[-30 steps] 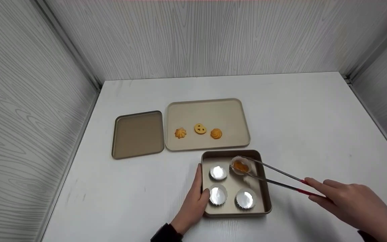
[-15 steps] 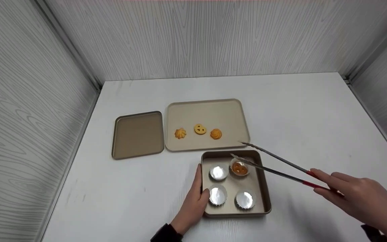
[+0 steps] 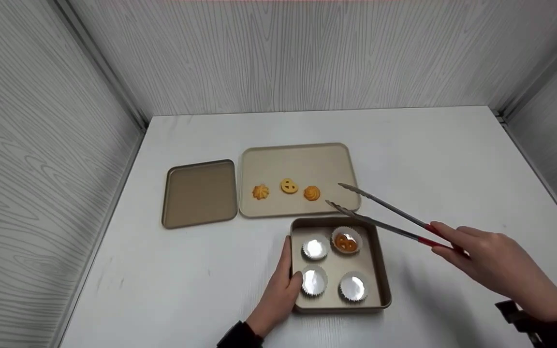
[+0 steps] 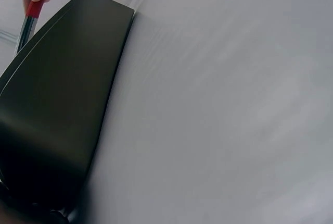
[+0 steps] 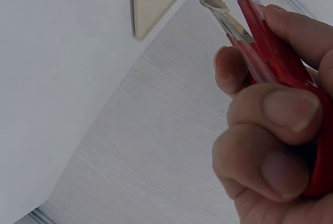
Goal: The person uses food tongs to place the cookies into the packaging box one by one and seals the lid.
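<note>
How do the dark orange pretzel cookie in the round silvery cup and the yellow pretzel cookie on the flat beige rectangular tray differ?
Colour: the dark orange pretzel cookie is browner than the yellow pretzel cookie.
Place: the dark orange one sits in the round silvery cup inside the deep tan tin; the yellow one lies on the flat beige tray.
Both have a pretzel outline with holes.

Red-handled tongs (image 3: 390, 228) gape near the deep tin (image 3: 334, 266).

Tongs (image 3: 388, 227) in right-hand fingers (image 3: 452, 235) — four cups (image 3: 353, 287) in tin (image 3: 334, 267)
</note>
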The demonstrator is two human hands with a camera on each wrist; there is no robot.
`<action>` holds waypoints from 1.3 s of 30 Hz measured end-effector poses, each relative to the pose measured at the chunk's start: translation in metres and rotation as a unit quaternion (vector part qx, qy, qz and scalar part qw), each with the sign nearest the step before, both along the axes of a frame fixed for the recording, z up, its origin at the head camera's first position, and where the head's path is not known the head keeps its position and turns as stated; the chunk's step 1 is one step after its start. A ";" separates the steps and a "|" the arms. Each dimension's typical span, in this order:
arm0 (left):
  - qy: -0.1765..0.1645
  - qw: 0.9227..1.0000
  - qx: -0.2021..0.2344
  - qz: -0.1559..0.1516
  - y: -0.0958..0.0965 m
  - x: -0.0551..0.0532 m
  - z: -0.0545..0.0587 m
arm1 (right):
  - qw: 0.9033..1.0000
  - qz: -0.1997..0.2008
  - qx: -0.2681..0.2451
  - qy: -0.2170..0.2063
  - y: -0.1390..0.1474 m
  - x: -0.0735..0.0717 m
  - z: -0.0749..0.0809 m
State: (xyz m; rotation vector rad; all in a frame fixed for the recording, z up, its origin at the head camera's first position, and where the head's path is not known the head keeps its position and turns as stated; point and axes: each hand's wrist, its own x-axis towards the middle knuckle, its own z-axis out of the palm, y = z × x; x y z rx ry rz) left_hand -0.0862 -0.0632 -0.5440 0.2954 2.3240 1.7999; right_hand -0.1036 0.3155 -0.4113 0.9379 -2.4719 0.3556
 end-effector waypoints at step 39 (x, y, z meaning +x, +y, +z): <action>-0.005 1.000 0.009 -0.005 -0.001 0.000 -0.004 | 0.973 -0.062 0.039 -0.219 -0.053 -0.059 -0.018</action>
